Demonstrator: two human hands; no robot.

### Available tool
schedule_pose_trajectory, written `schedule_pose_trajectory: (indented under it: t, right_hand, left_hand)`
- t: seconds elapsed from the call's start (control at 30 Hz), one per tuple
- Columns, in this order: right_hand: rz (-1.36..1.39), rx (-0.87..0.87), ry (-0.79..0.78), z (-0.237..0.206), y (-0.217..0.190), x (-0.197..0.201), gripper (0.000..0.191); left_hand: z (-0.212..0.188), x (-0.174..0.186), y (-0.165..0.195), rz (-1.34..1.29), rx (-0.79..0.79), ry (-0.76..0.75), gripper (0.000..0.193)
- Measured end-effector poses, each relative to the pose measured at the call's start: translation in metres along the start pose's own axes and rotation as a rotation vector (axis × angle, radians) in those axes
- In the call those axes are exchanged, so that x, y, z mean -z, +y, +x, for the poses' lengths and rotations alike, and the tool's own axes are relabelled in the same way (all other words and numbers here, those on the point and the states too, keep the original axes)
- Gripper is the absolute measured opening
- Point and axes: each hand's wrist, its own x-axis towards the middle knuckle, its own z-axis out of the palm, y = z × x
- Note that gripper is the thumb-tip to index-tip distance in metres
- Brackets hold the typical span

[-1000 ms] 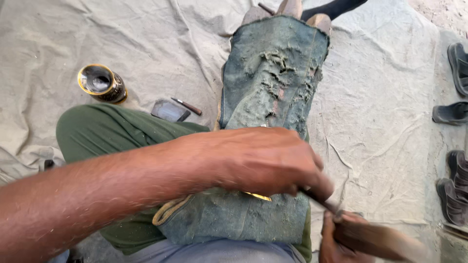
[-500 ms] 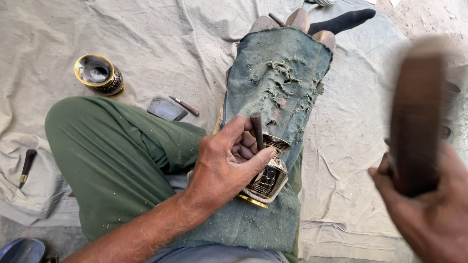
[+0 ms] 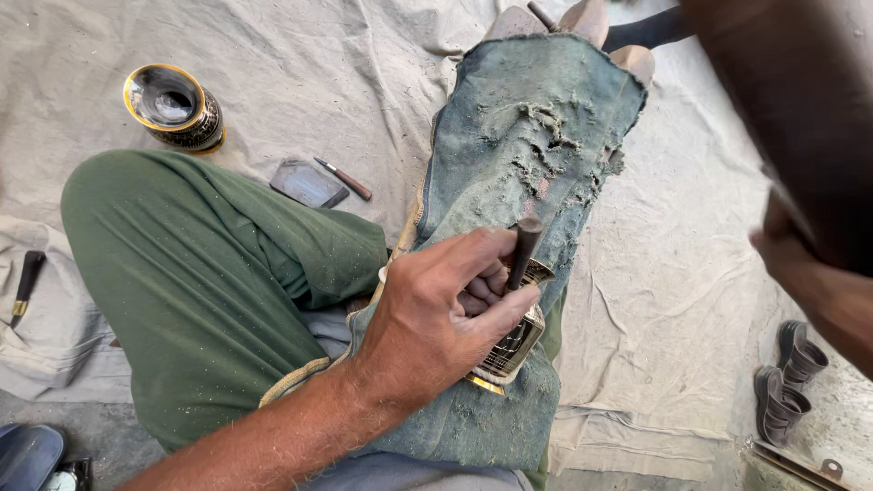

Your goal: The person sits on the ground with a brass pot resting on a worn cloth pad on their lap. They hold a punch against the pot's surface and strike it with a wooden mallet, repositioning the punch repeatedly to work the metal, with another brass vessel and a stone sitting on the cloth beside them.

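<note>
1. Left hand [image 3: 446, 318]: near centre, fingers curled tight round a dark punch [image 3: 525, 250], which stands nearly upright with its top clear above the knuckles.
2. Brass cup [image 3: 514, 341]: black and gold, lying under the left hand on the green cloth [image 3: 536, 136]; the punch tip meets its upper edge. Only the cup's right side and near rim show past the fingers.
3. Right hand [image 3: 818, 282]: at the right edge, raised well above and apart from the cup. It grips a broad dark mallet [image 3: 791, 118], blurred, filling the far right corner. The fingers are mostly hidden behind the mallet, so their closure is seen only in part.
4. Green cloth: worn and frayed, draped along the outstretched leg from the far centre to the near edge; its right border falls onto the sheet [image 3: 691, 273].
5. Open room: the sheet right of the cloth lies bare between the cup and the right hand.
6. Bent knee [image 3: 200, 282]: in green trousers, bounds the left hand on the left.
7. Far left: a second cup [image 3: 175, 107] stands on the sheet, well apart; a flat grey stone [image 3: 307, 184] and a small graver [image 3: 344, 178] lie between it and the cloth.
8. Left edge: a dark-handled tool [image 3: 25, 282] on the sheet.
9. Near right: dark sandals [image 3: 787, 382] beside the sheet's border.
</note>
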Motion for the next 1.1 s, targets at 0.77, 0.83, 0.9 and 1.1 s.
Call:
schedule_pose_trajectory:
  t: [0.77, 0.83, 0.9, 1.1]
  right_hand:
    - [0.32, -0.789, -0.207, -0.189, 0.018, -0.118, 0.042]
    - [0.091, -0.721, -0.384, -0.201, 0.043, -0.143, 0.031]
    - [-0.016, -0.658, -0.534, -0.214, 0.073, -0.163, 0.029]
    - [-0.199, -0.715, -0.521, -0.244, 0.1, -0.204, 0.037]
  left_hand:
    - [0.08, -0.002, 0.008, 0.143, -0.512, -0.844, 0.054]
    - [0.08, -0.003, 0.012, 0.138, -0.466, -0.89, 0.054]
    - [0.08, -0.002, 0.012, 0.107, -0.478, -0.906, 0.054]
    - [0.084, 0.001, 0.012, 0.037, -0.556, -0.919, 0.05]
